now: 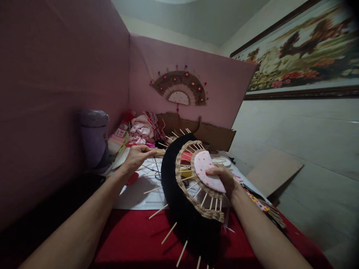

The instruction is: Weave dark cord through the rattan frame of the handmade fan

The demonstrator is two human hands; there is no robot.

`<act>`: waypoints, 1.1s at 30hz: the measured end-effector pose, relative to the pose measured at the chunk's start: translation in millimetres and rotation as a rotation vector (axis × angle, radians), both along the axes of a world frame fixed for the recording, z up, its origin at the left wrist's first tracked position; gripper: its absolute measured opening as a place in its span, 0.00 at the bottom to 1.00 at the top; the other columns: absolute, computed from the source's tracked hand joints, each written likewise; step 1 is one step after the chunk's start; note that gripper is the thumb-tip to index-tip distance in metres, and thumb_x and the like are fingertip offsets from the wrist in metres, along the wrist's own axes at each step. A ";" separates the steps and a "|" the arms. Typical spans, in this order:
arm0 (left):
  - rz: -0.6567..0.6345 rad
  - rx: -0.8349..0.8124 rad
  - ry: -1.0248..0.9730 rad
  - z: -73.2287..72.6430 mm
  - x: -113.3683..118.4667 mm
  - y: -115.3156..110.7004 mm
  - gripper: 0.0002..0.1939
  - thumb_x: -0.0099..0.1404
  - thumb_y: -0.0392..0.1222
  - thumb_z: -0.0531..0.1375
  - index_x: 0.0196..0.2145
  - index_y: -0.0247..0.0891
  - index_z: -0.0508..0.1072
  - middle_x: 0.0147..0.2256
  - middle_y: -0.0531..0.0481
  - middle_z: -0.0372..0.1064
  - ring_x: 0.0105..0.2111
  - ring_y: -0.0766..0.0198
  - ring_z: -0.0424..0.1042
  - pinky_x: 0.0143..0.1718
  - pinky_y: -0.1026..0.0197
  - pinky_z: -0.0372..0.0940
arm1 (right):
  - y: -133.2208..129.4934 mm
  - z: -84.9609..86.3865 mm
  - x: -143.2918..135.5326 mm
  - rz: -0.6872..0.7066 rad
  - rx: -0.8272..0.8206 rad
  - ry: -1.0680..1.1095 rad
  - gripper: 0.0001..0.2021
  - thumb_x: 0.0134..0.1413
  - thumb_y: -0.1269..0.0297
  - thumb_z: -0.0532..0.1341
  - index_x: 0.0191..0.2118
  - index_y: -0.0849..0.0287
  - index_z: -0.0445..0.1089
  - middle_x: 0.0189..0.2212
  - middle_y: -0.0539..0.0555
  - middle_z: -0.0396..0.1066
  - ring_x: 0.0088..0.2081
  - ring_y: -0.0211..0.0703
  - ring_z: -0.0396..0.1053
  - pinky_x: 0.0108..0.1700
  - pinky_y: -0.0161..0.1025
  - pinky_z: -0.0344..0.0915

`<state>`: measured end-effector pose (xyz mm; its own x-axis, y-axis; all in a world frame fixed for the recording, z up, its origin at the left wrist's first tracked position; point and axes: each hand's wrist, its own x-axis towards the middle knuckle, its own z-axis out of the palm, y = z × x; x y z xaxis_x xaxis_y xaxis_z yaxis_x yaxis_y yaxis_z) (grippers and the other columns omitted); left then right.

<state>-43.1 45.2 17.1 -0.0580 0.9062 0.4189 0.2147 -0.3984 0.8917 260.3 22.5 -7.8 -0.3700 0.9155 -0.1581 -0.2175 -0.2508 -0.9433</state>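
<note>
My right grip [227,181] pinches the fan [204,170]; left grip [137,155] pressed together, contents unclear; black band [169,175] and rope [178,172] fitted, stick tips [158,212] bare

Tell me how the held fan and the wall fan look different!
The held fan has a black outer band; the wall fan has a brown one with flowers. The held fan shows bare sticks; the wall fan has colored tips. The held fan is turned sideways; the wall fan arches upward. Both have a pale, spotted half-circle.
</note>
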 end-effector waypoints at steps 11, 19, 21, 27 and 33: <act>-0.128 0.013 0.067 2.0 10.2 -6.3 0.15 0.43 0.47 0.65 0.15 0.34 0.68 0.16 0.54 0.63 0.19 0.70 0.60 0.21 0.66 0.53 | 3.8 1.6 -4.3 -0.003 -0.016 -0.041 0.09 0.35 0.73 0.60 0.29 0.68 0.72 0.22 0.57 0.74 0.22 0.39 0.71 0.26 0.32 0.67; -0.247 -0.134 0.292 5.3 0.9 -6.0 0.09 0.41 0.43 0.65 0.17 0.34 0.72 0.16 0.54 0.63 0.18 0.71 0.57 0.20 0.66 0.51 | 10.2 -3.3 2.8 -0.018 -0.029 -0.048 0.08 0.39 0.74 0.58 0.29 0.68 0.71 0.23 0.57 0.75 0.22 0.39 0.71 0.27 0.33 0.68; -0.245 -0.152 0.395 3.9 -2.7 -3.5 0.07 0.41 0.41 0.65 0.17 0.34 0.73 0.16 0.53 0.65 0.19 0.70 0.59 0.21 0.66 0.53 | 11.4 -3.9 3.7 -0.016 -0.033 -0.050 0.08 0.39 0.74 0.58 0.30 0.68 0.71 0.23 0.58 0.75 0.23 0.40 0.71 0.27 0.33 0.68; -0.097 0.041 0.594 -0.2 -10.5 1.0 0.04 0.44 0.40 0.62 0.21 0.38 0.74 0.21 0.53 0.68 0.23 0.66 0.64 0.23 0.66 0.53 | 10.9 -2.6 3.2 -0.012 -0.037 -0.041 0.08 0.40 0.74 0.58 0.30 0.68 0.71 0.24 0.59 0.75 0.23 0.41 0.72 0.28 0.34 0.69; 0.028 0.135 0.748 -1.9 -9.3 0.8 0.05 0.50 0.41 0.60 0.20 0.40 0.74 0.21 0.53 0.69 0.23 0.65 0.64 0.26 0.65 0.53 | 11.2 -3.1 4.1 -0.019 -0.048 -0.060 0.08 0.40 0.73 0.58 0.30 0.68 0.71 0.25 0.59 0.75 0.24 0.41 0.72 0.29 0.35 0.69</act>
